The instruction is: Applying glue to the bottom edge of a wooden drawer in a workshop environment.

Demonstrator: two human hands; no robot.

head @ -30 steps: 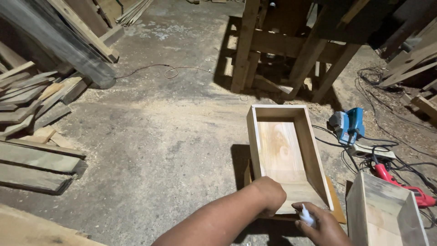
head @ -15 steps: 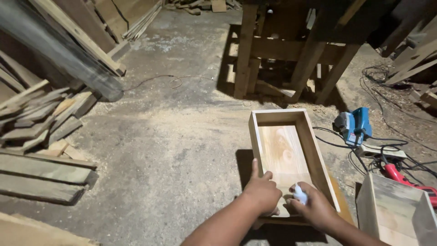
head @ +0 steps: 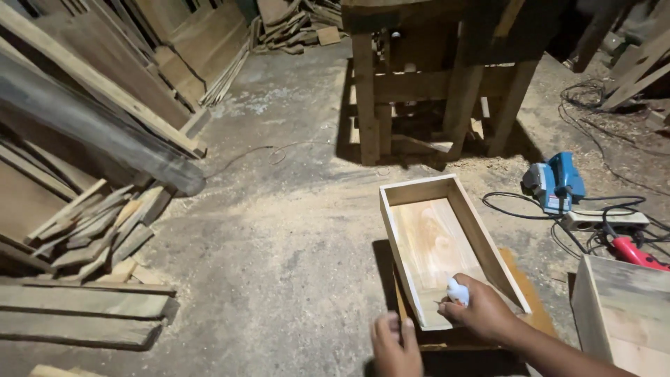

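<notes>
One concrete floor [head: 279, 230] fills most of what I see, grey and dusted with sawdust, thickest in a pale band running toward the open box. Room is a dim woodshop. Long planks [head: 105, 91] lean along the left wall, and a heap of short offcuts [head: 98, 230] lies below them, with two flat boards [head: 84, 314] nearest me. At the top centre stands a heavy wooden workbench frame [head: 433, 84], its legs throwing a dark shadow on the floor.

The shallow wooden box [head: 447, 244], open side up, rests on a flat board just right of centre, long axis tilted away from me; its pale inner bottom shows grain. A second wooden box [head: 621, 314] sits at the lower right edge, partly cut off.

Right of the open box: a blue electric planer [head: 555, 183], a power strip [head: 606, 220] with black cables, and a red-handled tool [head: 635, 253], all near one another on the floor.

My right hand [head: 481, 314] is clenched around a small white object [head: 457, 292], which sits over the near end of the box's inner bottom; I cannot tell what the object is. My left hand [head: 396, 345] hovers just outside the box's near corner, fingers loosely curled, grasping nothing.
</notes>
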